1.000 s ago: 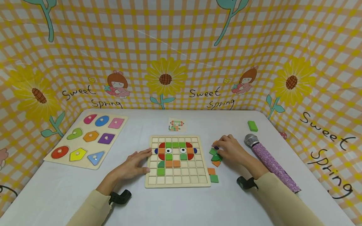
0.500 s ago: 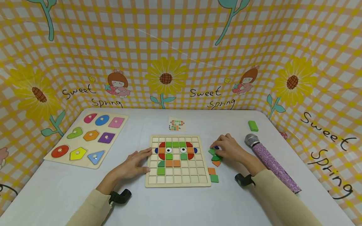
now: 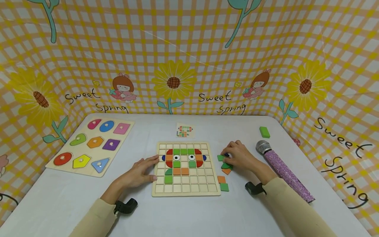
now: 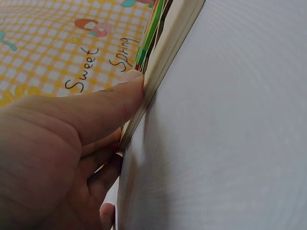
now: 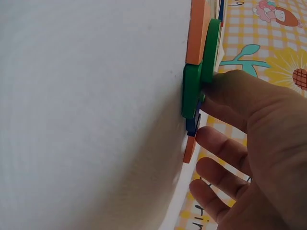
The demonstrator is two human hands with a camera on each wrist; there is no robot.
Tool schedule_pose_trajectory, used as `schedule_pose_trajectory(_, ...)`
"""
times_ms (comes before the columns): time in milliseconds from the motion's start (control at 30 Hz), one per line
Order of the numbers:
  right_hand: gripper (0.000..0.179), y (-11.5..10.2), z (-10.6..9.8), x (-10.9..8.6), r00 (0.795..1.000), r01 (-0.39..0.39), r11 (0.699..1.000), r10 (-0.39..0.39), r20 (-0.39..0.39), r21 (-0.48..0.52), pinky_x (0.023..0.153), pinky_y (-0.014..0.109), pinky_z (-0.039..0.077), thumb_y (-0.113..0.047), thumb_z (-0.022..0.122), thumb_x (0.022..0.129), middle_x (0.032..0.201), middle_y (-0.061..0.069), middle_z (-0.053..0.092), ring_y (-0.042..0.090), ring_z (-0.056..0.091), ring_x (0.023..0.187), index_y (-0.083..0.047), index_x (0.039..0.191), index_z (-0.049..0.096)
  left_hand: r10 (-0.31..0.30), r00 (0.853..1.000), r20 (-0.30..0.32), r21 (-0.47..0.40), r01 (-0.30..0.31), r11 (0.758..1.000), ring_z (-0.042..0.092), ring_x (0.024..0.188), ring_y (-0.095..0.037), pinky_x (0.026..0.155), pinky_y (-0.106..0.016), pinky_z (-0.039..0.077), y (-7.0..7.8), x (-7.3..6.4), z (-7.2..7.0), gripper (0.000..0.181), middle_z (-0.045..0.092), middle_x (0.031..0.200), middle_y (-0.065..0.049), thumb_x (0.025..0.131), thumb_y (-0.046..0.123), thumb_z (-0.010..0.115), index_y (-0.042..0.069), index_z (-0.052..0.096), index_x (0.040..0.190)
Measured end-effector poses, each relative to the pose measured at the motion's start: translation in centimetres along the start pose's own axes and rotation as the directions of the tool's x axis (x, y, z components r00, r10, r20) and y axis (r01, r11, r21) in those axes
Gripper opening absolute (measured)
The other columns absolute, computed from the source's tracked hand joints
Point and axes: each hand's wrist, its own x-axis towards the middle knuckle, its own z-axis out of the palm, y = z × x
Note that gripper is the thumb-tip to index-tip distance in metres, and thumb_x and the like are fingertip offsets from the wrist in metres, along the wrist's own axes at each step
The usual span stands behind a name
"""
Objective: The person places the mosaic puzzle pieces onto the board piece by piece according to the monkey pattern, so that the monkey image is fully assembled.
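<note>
We've got a white-covered table (image 3: 189, 219) under the left hand (image 3: 137, 172) and right hand (image 3: 239, 155), and beyond them checked cloth (image 3: 195, 36) walls with sunflowers (image 3: 173, 82), little girls (image 3: 122, 88) and "Sweet Spring" lettering (image 3: 214, 96). Light's pretty soft for us.

White tbl (image 3: 189, 217), grid bd (image 3: 185, 179), loose tiles (image 3: 224, 187), mic (image 3: 288, 172), puzzle (image 3: 99, 153)

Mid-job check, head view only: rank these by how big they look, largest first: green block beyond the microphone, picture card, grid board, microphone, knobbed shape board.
1. Grid board and knobbed shape board: too close to rank
2. Microphone, partly covered by the sleeve
3. Picture card
4. Green block
</note>
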Motion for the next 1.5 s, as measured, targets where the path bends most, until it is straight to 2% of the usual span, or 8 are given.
schedule_pose_trajectory(200, 0.023, -0.6, -0.3, -0.1, 1.000, 0.010, 1.000, -0.009, -0.029, 0.013, 0.075, 0.032, 0.036, -0.023, 0.073, 0.079, 0.097, 0.004, 0.062, 0.020, 0.045, 0.089, -0.012, 0.099, 0.073, -0.008, 1.000, 0.005, 0.006, 0.008, 1.000, 0.022, 0.145, -0.034, 0.118, -0.058, 0.007, 0.0, 0.0, 0.1, 0.067, 0.027, 0.155, -0.014, 0.086, 0.021, 0.067, 0.000, 0.037, 0.143)
schedule_pose_trajectory(433, 0.022, -3.6, -1.0, -0.6, 0.998, 0.026, 0.999, -0.025, -0.049, 0.021, 0.074, 0.031, 0.037, -0.022, 0.071, 0.080, 0.097, 0.003, 0.062, 0.018, 0.044, 0.089, -0.012, 0.100, 0.073, -0.003, 1.000, 0.001, -0.003, 0.003, 1.000, 0.022, 0.145, -0.035, 0.117, -0.059, 0.007, 0.1, 0.0, -0.1, 0.067, 0.027, 0.155, -0.015, 0.086, 0.020, 0.067, 0.000, 0.037, 0.143)
schedule_pose_trajectory(600, 0.020, -6.1, -0.8, -0.9, 0.994, 0.089, 0.996, -0.087, -0.065, 0.030, 0.076, 0.031, 0.039, -0.019, 0.071, 0.080, 0.095, 0.002, 0.062, 0.016, 0.045, 0.089, -0.012, 0.098, 0.073, -0.001, 1.000, 0.003, -0.002, 0.001, 1.000, 0.022, 0.144, -0.036, 0.117, -0.059, 0.007, 0.0, 0.0, -0.1, 0.067, 0.027, 0.155, -0.015, 0.086, 0.020, 0.067, -0.001, 0.037, 0.143)
schedule_pose_trajectory(767, 0.021, -8.5, 0.0, -1.1, 0.987, 0.147, 0.989, -0.145, -0.073, 0.024, 0.075, 0.028, 0.041, -0.025, 0.075, 0.079, 0.095, -0.001, 0.062, 0.014, 0.045, 0.089, -0.014, 0.098, 0.073, -0.004, 1.000, 0.007, 0.000, 0.004, 1.000, 0.022, 0.144, -0.036, 0.117, -0.059, 0.007, 0.0, 0.0, 0.0, 0.067, 0.027, 0.155, -0.015, 0.086, 0.020, 0.067, 0.000, 0.037, 0.143)
schedule_pose_trajectory(1067, 0.017, -13.0, 1.7, -0.5, 0.956, 0.283, 0.959, -0.280, -0.090, 0.029, 0.073, 0.026, 0.039, -0.028, 0.074, 0.078, 0.092, -0.004, 0.061, 0.012, 0.043, 0.086, -0.017, 0.092, 0.073, 0.008, 1.000, 0.005, 0.001, -0.008, 1.000, 0.022, 0.144, -0.037, 0.117, -0.060, 0.007, 0.1, 0.0, -0.1, 0.067, 0.027, 0.155, -0.016, 0.086, 0.020, 0.067, -0.001, 0.037, 0.142)
schedule_pose_trajectory(1300, 0.016, -15.6, 2.6, 0.2, 0.962, 0.267, 0.964, -0.266, -0.057, 0.011, 0.077, 0.027, 0.039, -0.032, 0.073, 0.079, 0.089, -0.008, 0.060, 0.010, 0.042, 0.085, -0.021, 0.090, 0.074, 0.004, 1.000, 0.006, 0.006, -0.004, 1.000, 0.022, 0.144, -0.036, 0.117, -0.060, 0.008, 0.1, 0.0, 0.0, 0.066, 0.027, 0.155, -0.015, 0.087, 0.020, 0.066, -0.001, 0.037, 0.143)
schedule_pose_trajectory(1500, 0.018, -16.4, 2.9, 0.6, 0.967, 0.255, 0.967, -0.255, -0.030, -0.008, 0.077, 0.025, 0.038, -0.035, 0.073, 0.080, 0.091, -0.008, 0.059, 0.010, 0.040, 0.086, -0.022, 0.093, 0.074, -0.009, 1.000, 0.007, 0.011, 0.009, 1.000, 0.021, 0.144, -0.036, 0.117, -0.060, 0.008, 0.1, 0.0, 0.0, 0.066, 0.027, 0.155, -0.014, 0.087, 0.021, 0.066, 0.001, 0.037, 0.143)
